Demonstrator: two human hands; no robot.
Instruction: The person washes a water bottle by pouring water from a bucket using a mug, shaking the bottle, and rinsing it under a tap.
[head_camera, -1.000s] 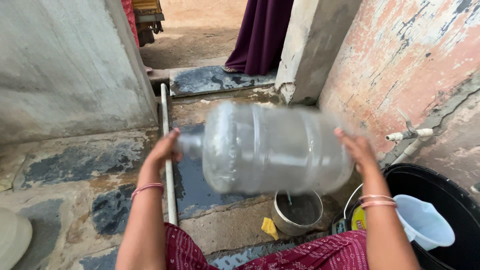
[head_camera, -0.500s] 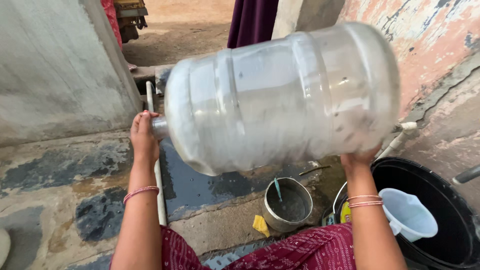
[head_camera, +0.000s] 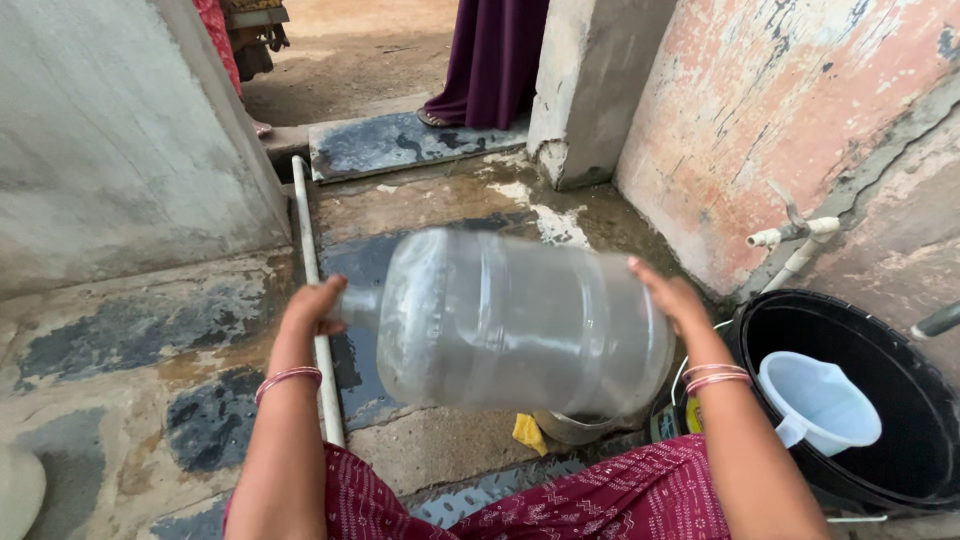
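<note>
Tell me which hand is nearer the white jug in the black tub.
Right. The right hand presses the base of the big clear bottle, just left of the black tub holding the white jug. The left hand grips the bottle's neck, far across.

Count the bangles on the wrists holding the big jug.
4 show: two pink bangles on the left wrist, two on the right wrist. The clear plastic jug hides none that I can tell.
</note>
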